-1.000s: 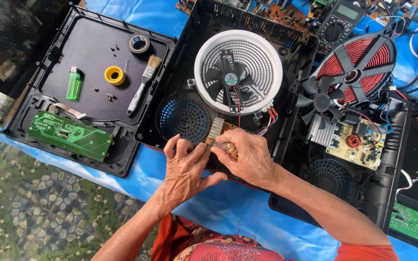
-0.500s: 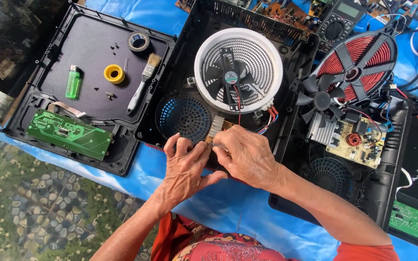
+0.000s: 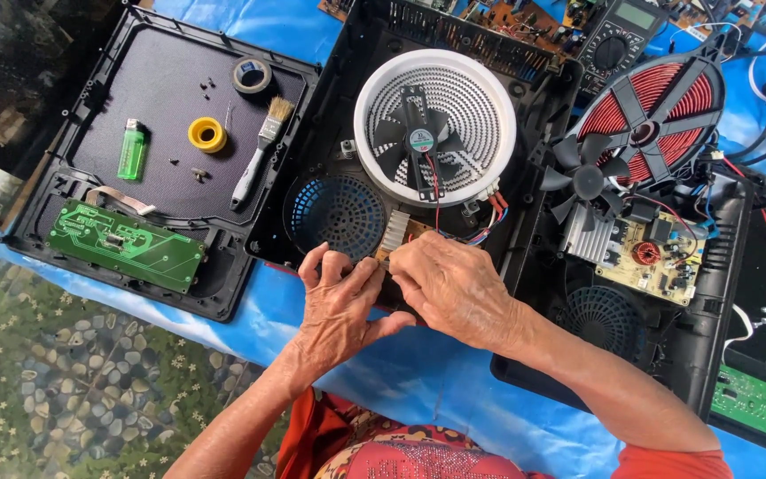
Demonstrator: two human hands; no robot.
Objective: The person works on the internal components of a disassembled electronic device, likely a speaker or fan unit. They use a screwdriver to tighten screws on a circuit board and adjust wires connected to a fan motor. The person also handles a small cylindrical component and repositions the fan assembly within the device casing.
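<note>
Left hand [image 3: 340, 302] and right hand [image 3: 454, 286] are meeting at the near edge of the open black cooker housing [image 3: 312, 191], fingers curled and pinching a small board with a silver heat sink [image 3: 394, 232]. It is sitting just below the white coil disc [image 3: 489, 124], beside the round blue-lit vent grille [image 3: 337, 213].

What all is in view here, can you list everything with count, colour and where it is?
cooker housing: 1, black, centre, under both hands
coil disc: 1, white, in that housing
small fan: 1, black, on the disc
circuit board: 1, brownish, at the fingertips
lid panel: 1, black, left
lighter: 1, green, on the panel
tape rolls: 2, yellow and black, on the panel
brush: 1, white handle, on the panel
green board: 1, panel's near edge
red coil: 1, right
multimeter: 1, dark, top
left hand: on the board
right hand: on the board
</note>
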